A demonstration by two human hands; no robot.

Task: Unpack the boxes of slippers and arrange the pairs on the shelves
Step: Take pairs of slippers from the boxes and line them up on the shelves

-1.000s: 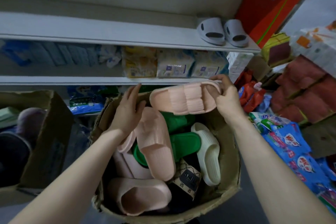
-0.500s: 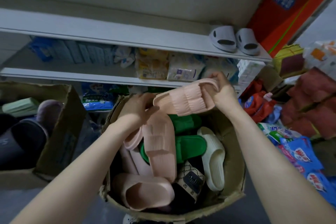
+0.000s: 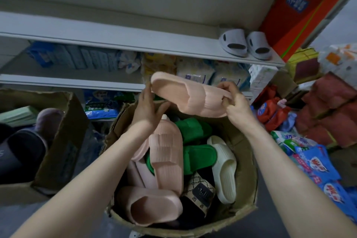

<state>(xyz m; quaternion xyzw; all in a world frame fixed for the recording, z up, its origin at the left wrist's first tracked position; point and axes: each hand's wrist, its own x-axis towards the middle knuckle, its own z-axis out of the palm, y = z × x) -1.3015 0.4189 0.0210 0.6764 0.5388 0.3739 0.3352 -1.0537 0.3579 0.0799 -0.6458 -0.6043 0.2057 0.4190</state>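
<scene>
Row of blue-wrapped packs point(image 3: 63, 58) at left, yellow pack point(image 3: 158, 63) and pale packs point(image 3: 195, 73) beside them (labels too blurred to read). Tall orange-red carton point(image 3: 301, 2) top right. Below it, stacked dark red packs point(image 3: 332, 106); red bottles point(image 3: 270, 110) near blue pouches point(image 3: 316, 162) at lower right.
</scene>
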